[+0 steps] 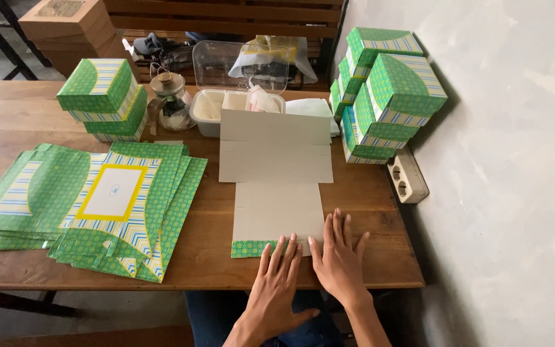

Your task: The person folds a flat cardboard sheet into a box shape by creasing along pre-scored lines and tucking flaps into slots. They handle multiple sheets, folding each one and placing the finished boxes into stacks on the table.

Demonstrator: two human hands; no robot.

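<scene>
A wooden table (27, 115) stands against a pale grey wall (515, 160), with a white power strip (407, 177) lying at the table's right edge.

Near the front edge lies a flat box blank (276, 186), grey side up, its far panels reaching toward a clear tub (226, 109). Both hands rest on its near flap (258, 248), which is folded over so the green patterned face shows. The left hand (276, 283) lies open, fingers spread, its tips on the flap. The right hand (336, 257) is open too, palm down, just beside the left and partly on the bare table at the blank's right corner. Neither grips anything.

To crease this flap well, I judge the fingers should press flat along the whole fold line, working from the middle outward, with the blank held square so the edge stays straight and the card does not buckle.

The blank is thin card, grey and unprinted inside, with faint score lines across it; the outside is green with small dots. It looks light and easy to shift on the smooth wood.

To the left a fanned stack of flat blanks (97, 205) lies printed side up, green with striped bands and a yellow-framed white panel. Finished green boxes (101, 96) sit behind them, and more boxes (387, 96) are piled by the wall. A glass jar (171, 99) stands just beside the tub.
</scene>
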